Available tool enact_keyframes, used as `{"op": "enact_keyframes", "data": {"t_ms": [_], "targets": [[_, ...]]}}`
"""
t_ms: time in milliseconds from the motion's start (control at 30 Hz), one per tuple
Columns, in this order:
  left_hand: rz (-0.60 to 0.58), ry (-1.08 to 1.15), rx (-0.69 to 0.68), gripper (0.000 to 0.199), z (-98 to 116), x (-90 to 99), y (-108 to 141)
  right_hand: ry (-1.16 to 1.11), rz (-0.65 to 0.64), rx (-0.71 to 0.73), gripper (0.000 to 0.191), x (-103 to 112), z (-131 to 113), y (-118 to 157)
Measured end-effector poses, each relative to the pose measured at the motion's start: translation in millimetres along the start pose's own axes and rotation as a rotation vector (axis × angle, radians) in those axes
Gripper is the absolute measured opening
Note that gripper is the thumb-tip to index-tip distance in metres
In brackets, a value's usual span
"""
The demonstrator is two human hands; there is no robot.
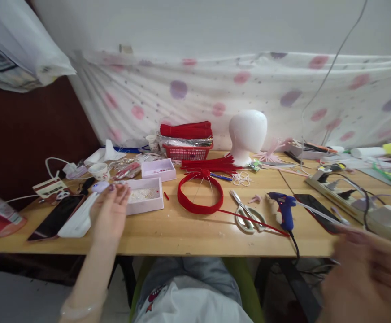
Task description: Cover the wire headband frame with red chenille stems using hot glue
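My left hand (110, 215) is raised palm up beside the white box of small beads (144, 196), its fingers loosely bent and apart; I see nothing held in it. At the lower right my right hand (363, 269), blurred by motion, grips a thin translucent stick (319, 214). The stick's far end appears to meet the back of the blue glue gun (285, 211). Between the hands lies a red fuzzy-covered hoop (200, 208), with a red stem (252, 219) running right from it across the white-handled scissors (245, 217).
Behind stand a red basket (190, 152) and a white foam head (247, 134). Red stems (212, 164) lie before them. A white box (158, 170), phone (56, 217) and white device (79, 215) are left; another phone (316, 213) and a power strip (336, 195) with cables are right.
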State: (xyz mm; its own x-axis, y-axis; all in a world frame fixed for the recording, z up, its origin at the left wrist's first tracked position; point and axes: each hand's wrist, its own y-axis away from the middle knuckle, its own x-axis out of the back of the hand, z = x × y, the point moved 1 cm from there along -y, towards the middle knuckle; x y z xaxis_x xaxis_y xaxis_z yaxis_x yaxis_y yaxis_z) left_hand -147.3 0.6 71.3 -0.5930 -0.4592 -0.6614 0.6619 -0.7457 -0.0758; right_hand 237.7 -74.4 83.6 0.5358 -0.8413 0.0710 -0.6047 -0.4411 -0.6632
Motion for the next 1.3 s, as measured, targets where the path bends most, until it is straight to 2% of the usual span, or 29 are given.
{"op": "enact_keyframes", "data": {"t_ms": [33, 67, 133, 167, 233, 333, 433, 667, 767, 933, 1133, 1300], "targets": [[-0.039, 0.014, 0.048, 0.019, -8.0, -6.2, 9.3, -0.032, -0.042, 0.024, 0.025, -9.9, -4.2, 7.3], [-0.085, 0.025, 0.105, 0.022, -16.2, -12.9, 19.9, -0.097, -0.153, 0.056, 0.021, -21.2, -7.9, 15.0], [-0.181, 0.047, 0.224, 0.028, -31.4, -26.4, 43.2, -0.244, -0.462, 0.138, 0.021, -43.4, -14.7, 30.7], [-0.222, 0.058, 0.278, 0.030, -37.7, -32.8, 55.0, -0.293, -0.560, 0.161, 0.024, -52.1, -17.4, 37.7], [-0.292, 0.080, 0.382, 0.031, -47.5, -44.2, 76.5, -0.362, -0.658, 0.187, 0.034, -63.8, -21.7, 48.0], [-0.366, 0.110, 0.526, 0.031, -55.9, -56.9, 99.6, -0.400, -0.696, 0.200, 0.046, -69.9, -24.5, 53.8], [-0.426, 0.127, 0.649, 0.030, -60.6, -64.7, 111.4, -0.345, -0.694, 0.241, 0.051, -71.4, -24.4, 52.7], [-0.533, 0.123, 0.810, 0.029, -64.5, -74.5, 119.4, -0.275, -0.652, 0.355, 0.052, -82.4, -23.5, 48.1], [-0.591, 0.115, 0.854, 0.033, -64.4, -79.7, 120.9, -0.232, -0.656, 0.387, 0.044, -88.3, -22.1, 45.3], [-0.585, 0.111, 0.884, 0.031, -69.1, -85.0, 119.6, -0.302, -0.679, 0.255, 0.019, -95.7, -14.2, 38.8], [-0.540, 0.079, 0.897, 0.031, -76.7, -81.1, 114.5, -0.405, -0.725, 0.054, 0.010, -95.2, 3.5, 31.9], [-0.506, 0.066, 0.929, 0.032, -81.1, -79.2, 116.4, -0.504, -0.694, -0.162, 0.008, -93.1, 11.5, 34.9]]}}
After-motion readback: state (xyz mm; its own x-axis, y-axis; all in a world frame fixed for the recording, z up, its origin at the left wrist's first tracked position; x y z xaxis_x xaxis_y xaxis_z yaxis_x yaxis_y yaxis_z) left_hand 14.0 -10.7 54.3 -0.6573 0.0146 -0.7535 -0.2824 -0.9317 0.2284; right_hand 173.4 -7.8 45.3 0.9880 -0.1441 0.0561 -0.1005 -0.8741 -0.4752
